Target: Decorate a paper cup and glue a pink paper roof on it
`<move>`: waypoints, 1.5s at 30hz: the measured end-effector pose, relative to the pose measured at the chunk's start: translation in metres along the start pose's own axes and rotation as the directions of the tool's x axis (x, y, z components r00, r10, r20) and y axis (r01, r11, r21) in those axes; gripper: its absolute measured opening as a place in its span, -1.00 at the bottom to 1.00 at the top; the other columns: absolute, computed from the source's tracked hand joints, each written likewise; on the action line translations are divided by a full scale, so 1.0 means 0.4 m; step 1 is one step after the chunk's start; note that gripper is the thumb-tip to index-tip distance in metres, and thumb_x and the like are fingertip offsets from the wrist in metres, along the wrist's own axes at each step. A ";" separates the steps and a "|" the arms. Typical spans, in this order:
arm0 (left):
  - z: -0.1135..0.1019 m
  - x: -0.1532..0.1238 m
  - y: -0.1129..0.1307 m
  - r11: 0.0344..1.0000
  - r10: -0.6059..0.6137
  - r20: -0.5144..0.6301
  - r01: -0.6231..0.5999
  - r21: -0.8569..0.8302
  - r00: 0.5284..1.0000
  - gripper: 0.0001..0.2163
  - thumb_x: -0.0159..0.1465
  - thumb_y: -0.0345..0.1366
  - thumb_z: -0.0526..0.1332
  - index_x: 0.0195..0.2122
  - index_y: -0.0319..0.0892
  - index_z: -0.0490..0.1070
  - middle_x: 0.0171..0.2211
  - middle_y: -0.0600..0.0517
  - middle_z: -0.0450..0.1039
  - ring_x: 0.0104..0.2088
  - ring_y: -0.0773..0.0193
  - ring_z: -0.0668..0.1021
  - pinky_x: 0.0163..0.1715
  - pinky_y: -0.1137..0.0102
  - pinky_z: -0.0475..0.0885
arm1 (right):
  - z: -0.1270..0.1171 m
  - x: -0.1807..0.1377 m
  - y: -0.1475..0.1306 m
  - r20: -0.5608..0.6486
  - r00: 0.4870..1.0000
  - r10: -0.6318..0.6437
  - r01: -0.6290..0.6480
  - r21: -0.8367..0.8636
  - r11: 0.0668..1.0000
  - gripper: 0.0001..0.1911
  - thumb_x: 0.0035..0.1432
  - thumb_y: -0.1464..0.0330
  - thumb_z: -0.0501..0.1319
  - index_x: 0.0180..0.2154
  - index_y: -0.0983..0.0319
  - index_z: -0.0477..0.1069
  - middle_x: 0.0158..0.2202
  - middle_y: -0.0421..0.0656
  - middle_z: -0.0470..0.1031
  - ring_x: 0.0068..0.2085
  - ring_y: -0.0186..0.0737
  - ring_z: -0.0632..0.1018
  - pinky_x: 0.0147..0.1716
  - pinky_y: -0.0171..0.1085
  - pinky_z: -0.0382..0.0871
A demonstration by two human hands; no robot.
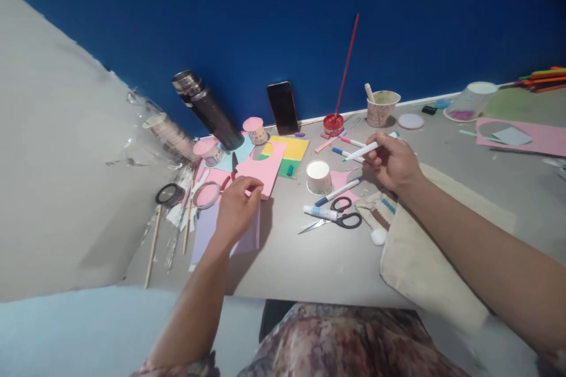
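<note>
My right hand (pixel 393 162) is closed round a white marker (pixel 367 149) with a teal tip, which points left above the table. My left hand (pixel 239 206) has its fingers curled on the near edge of a pink paper sheet (pixel 267 171) with a cut-out, and appears to grip it. Between the hands an upturned paper cup (pixel 319 175) stands on the table. Close to it are a blue-capped marker (pixel 338 192), a glue tube (pixel 320 212) and black-handled scissors (pixel 349 221). A small teal cap (pixel 290 170) sits on yellow and green paper (pixel 296 150).
A black flask (pixel 212 112) and a phone (pixel 283 107) lean on the blue wall. Two pink-topped cups (pixel 253 129) and a sleeve of stacked cups (pixel 168 135) are at left. A red pot (pixel 333 125), a patterned cup (pixel 381 112) and cream cloth (pixel 424 265) are at right.
</note>
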State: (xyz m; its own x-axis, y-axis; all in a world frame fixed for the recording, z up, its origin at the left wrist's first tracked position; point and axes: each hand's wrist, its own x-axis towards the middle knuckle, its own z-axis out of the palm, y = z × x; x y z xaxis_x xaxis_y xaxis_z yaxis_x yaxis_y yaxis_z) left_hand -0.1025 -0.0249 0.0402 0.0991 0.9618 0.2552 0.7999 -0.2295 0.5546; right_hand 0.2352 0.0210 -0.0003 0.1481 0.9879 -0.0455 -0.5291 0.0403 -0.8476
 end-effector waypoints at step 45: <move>0.097 0.088 0.148 0.805 0.567 0.058 -0.537 -0.253 0.822 -0.81 0.49 -0.30 0.17 -0.05 -0.18 0.59 -0.37 0.02 0.55 -0.38 0.28 0.55 -0.38 0.42 0.42 | 0.108 -0.139 -0.015 0.201 0.979 -0.019 0.078 -0.291 0.953 -0.67 0.13 0.09 0.48 -0.27 0.23 0.68 -0.45 -0.09 0.66 -0.51 -0.31 0.48 -0.57 -0.34 0.39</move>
State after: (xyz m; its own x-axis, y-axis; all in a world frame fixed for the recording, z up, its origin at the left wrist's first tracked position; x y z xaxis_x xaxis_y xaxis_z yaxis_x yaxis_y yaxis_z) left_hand -0.0286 0.0011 0.0514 0.5691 0.6692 0.4778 0.4411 -0.7389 0.5094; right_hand 0.1940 -0.0277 0.0301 -0.0132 0.9969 0.0777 -0.2495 0.0720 -0.9657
